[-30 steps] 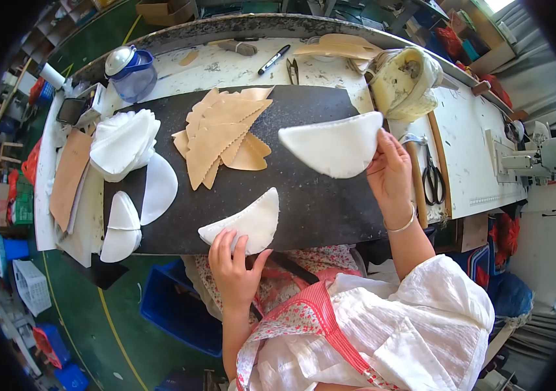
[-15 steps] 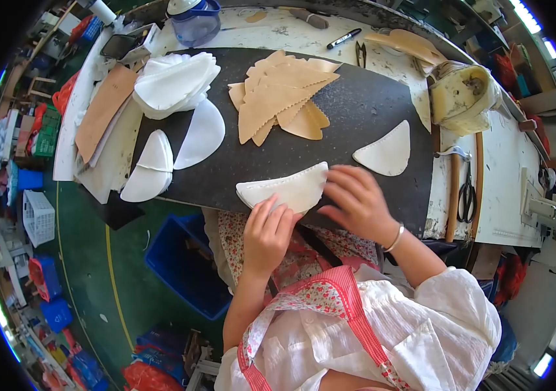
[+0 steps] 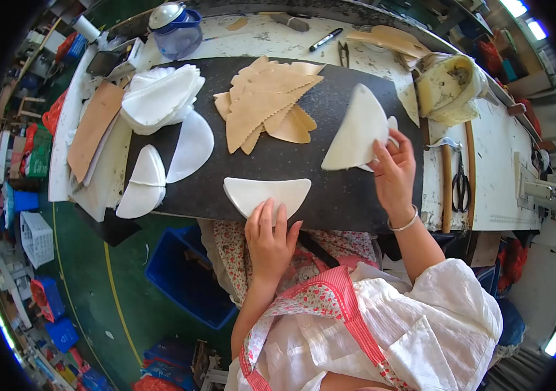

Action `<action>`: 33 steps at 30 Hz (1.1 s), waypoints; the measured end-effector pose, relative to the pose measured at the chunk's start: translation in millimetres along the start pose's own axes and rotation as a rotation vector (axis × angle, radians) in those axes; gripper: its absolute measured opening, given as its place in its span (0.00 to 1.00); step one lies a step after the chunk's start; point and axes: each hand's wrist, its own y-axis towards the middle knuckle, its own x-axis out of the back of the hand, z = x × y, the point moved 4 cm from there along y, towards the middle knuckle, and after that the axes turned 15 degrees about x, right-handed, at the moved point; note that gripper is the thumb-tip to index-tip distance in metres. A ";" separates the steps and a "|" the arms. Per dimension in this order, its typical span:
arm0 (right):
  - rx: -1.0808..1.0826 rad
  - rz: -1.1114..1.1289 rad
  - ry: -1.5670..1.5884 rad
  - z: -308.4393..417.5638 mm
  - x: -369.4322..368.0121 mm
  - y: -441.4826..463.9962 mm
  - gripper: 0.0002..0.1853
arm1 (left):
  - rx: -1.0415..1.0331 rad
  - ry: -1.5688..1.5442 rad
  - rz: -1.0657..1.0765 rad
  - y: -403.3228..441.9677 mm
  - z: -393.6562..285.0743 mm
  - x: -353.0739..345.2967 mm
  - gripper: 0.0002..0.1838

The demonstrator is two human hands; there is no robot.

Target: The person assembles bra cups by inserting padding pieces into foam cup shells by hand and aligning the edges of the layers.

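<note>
My left hand (image 3: 270,242) rests with its fingertips on a small stack of white curved pieces (image 3: 268,194) at the near edge of the black mat (image 3: 226,171). My right hand (image 3: 394,171) pinches one white curved piece (image 3: 358,130) by its lower right side, raised above the mat's right part. Partly hidden behind it lies another white piece (image 3: 393,124). Tan pieces with zigzag edges (image 3: 271,98) are heaped at the middle back. To the left are a pile of white pieces (image 3: 160,98), a single white piece (image 3: 191,146) and a smaller white stack (image 3: 144,186).
A blue-lidded jar (image 3: 176,32), a black pen (image 3: 325,40) and small snips (image 3: 343,55) stand or lie along the back. A yellowish container (image 3: 447,88) and black scissors (image 3: 461,186) are on the right. A blue bin (image 3: 190,277) stands below the table.
Half a second ago my right hand was empty beside the stack; now it holds a white piece, raised to the right. My left hand has stayed on the stack, and the camera view has shifted.
</note>
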 end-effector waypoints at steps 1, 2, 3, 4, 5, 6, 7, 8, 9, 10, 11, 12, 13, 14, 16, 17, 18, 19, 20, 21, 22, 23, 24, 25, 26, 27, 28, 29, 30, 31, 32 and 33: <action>0.071 -0.027 -0.077 7.8 9.1 2.0 0.14 | -0.001 0.010 -0.006 0.5 -1.1 -0.8 0.23; 0.125 -0.059 -0.178 12.0 18.6 3.0 0.18 | -0.004 0.019 -0.010 0.1 -2.3 -2.3 0.22; 0.114 0.017 -0.438 14.9 28.7 2.8 0.18 | -0.004 0.013 0.000 -0.1 -4.4 -3.7 0.22; 0.100 0.098 -0.694 18.0 40.8 1.7 0.19 | -0.001 0.012 0.008 -0.4 -6.9 -5.0 0.22; 0.081 0.186 -0.948 19.5 52.1 0.1 0.19 | 0.007 0.014 0.014 -1.3 -8.7 -5.8 0.22; 0.280 0.406 -1.407 24.9 50.0 -1.3 0.19 | -0.001 0.010 0.021 -2.5 -10.5 -7.4 0.22; 0.319 0.423 -1.530 26.7 51.6 -3.3 0.18 | -0.008 0.009 0.027 -3.5 -11.8 -9.6 0.22; 0.360 0.437 -1.652 29.6 50.9 -5.1 0.17 | -0.016 0.009 0.033 -4.1 -12.0 -10.7 0.23; 0.405 0.448 -1.774 34.0 44.5 -4.2 0.16 | -0.018 0.009 0.029 -4.1 -11.8 -10.7 0.23; 0.402 0.443 -1.738 36.3 35.6 0.4 0.13 | -0.019 0.008 0.026 -4.2 -12.1 -10.5 0.23; 0.490 0.493 -1.606 34.7 19.0 4.2 0.11 | -0.023 0.005 0.021 -4.0 -12.5 -10.8 0.23; 0.573 0.539 -1.472 30.7 -1.4 8.0 0.10 | -0.023 -0.009 0.023 -3.4 -12.4 -11.4 0.23; 0.651 0.580 -1.336 25.9 -23.2 11.5 0.09 | -0.016 -0.019 0.024 -3.2 -13.2 -12.2 0.23; 0.730 0.680 -1.237 18.1 -50.1 13.5 0.08 | -0.011 -0.029 0.026 -3.1 -14.4 -12.9 0.23; 0.885 0.833 -1.083 -6.1 -103.2 21.6 0.07 | 0.000 -0.047 0.025 -1.3 -17.2 -10.7 0.23; 0.965 0.888 -1.028 -21.6 -121.2 28.8 0.07 | 0.002 -0.059 0.035 -0.5 -18.0 -9.4 0.23; 1.086 1.012 -1.093 -36.3 -132.2 38.5 0.07 | 0.006 -0.069 0.043 0.4 -18.1 -7.6 0.23; 1.214 1.134 -1.151 -51.3 -143.2 47.4 0.07 | 0.012 -0.076 0.046 1.7 -17.4 -5.5 0.23; 1.348 1.256 -1.206 -63.7 -151.4 49.6 0.07 | 0.012 -0.083 0.043 1.4 -16.9 -4.4 0.22; 1.308 1.303 -1.240 -71.6 -153.7 52.9 0.07 | 0.014 -0.088 0.036 0.4 -15.9 -4.0 0.22; 1.269 1.354 -1.276 -77.6 -152.7 57.7 0.07 | 0.018 -0.097 0.028 -0.9 -15.4 -4.5 0.22; 1.228 1.410 -1.315 -82.9 -151.4 61.9 0.07 | 0.025 -0.110 0.020 -1.5 -15.6 -5.8 0.22; 1.193 1.414 -1.264 -82.8 -152.0 61.6 0.06 | 0.029 -0.111 0.008 -1.8 -16.0 -6.2 0.22; 1.119 1.365 -1.231 -80.7 -151.5 66.7 0.06 | 0.036 -0.110 0.001 -1.0 -16.4 -6.0 0.22; 1.041 1.314 -1.200 -77.4 -150.0 72.2 0.05 | 0.040 -0.110 -0.003 -0.4 -17.0 -5.2 0.21; 0.965 1.259 -1.170 -74.4 -148.8 77.3 0.05 | 0.040 -0.109 -0.007 1.3 -17.3 -3.7 0.21; 0.749 1.012 -1.106 -69.9 -141.5 83.1 0.07 | 0.044 -0.146 0.003 3.5 -16.8 -2.0 0.20; 0.765 0.907 -1.003 -61.0 -138.0 79.5 0.08 | 0.048 -0.180 0.010 5.8 -16.0 0.9 0.20; 0.781 0.807 -0.892 -50.1 -135.2 75.1 0.09 | 0.054 -0.211 0.012 9.1 -14.7 4.3 0.19; 0.792 0.715 -0.771 -38.6 -132.4 68.5 0.10 | 0.054 -0.270 -0.033 10.9 -14.7 9.2 0.19; 0.661 0.806 -0.713 -29.4 -129.3 56.5 0.13 | 0.055 -0.317 -0.084 11.8 -15.1 14.0 0.19; 0.532 0.901 -0.641 -17.8 -128.9 40.1 0.16 | 0.056 -0.351 -0.142 14.4 -13.1 21.3 0.19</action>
